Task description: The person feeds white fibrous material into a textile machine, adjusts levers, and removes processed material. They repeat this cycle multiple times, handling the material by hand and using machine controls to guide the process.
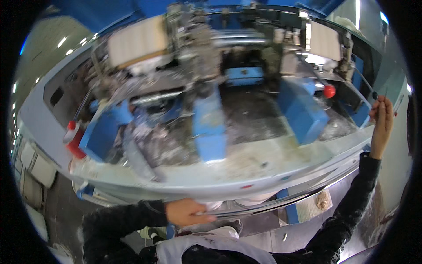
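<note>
Metal rail point(263, 210) gripped by left hand point(187, 212); right hand point(383, 119) beside black knob point(375, 95), grip unclear.

Long black sleeves point(351, 213) (flecked with pale marks), dark right cuff point(370, 161), white apron-like layer point(173, 248) across the front.

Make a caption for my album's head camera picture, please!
Left hand at the metal rail, right hand beside a black knob, facing a blue and white machine.
</note>
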Motion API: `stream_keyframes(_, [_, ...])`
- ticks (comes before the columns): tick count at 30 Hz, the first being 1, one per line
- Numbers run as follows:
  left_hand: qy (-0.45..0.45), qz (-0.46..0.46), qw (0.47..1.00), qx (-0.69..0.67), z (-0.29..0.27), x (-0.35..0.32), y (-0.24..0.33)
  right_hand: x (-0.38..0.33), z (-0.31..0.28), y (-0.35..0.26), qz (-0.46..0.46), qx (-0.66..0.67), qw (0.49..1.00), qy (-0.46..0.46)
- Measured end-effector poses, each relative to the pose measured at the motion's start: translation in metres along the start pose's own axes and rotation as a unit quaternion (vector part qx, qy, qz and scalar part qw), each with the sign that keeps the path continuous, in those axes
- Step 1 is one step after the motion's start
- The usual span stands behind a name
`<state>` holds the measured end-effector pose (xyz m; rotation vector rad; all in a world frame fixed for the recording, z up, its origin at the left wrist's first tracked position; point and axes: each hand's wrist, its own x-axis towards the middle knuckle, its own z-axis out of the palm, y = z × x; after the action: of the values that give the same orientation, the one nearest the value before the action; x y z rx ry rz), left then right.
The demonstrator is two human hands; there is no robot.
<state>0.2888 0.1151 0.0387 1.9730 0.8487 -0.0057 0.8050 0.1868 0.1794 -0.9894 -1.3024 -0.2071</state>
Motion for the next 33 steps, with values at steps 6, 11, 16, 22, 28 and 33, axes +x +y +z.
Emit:
stream_keyframes(6, [0.095,0.11,0.986,0.082,0.012,0.003,-0.023,-0.114,0.118,-0.202,-0.033,-0.052,0.995,-0.082])
stream_keyframes(11, [0.184,0.137,0.97,0.083,0.007,-0.017,-0.025,-0.147,0.267,-0.291,-0.167,-0.041,0.945,-0.278])
stream_keyframes(16, [0.297,0.232,0.925,0.046,-0.003,-0.072,-0.033,-0.134,0.394,-0.272,-0.15,-0.13,0.941,-0.275])
stream_keyframes(22, [0.464,0.272,0.842,-0.035,-0.108,-0.099,-0.015,-0.116,0.471,-0.252,-0.142,-0.175,0.938,-0.264])
stream_keyframes(28, [0.677,0.096,0.73,-0.014,-0.238,-0.057,-0.026,-0.103,0.503,-0.243,-0.201,-0.206,0.908,-0.305])
stream_keyframes(33, [0.679,0.004,0.733,-0.037,-0.278,-0.031,-0.032,-0.097,0.524,-0.244,-0.11,-0.182,0.924,-0.317])
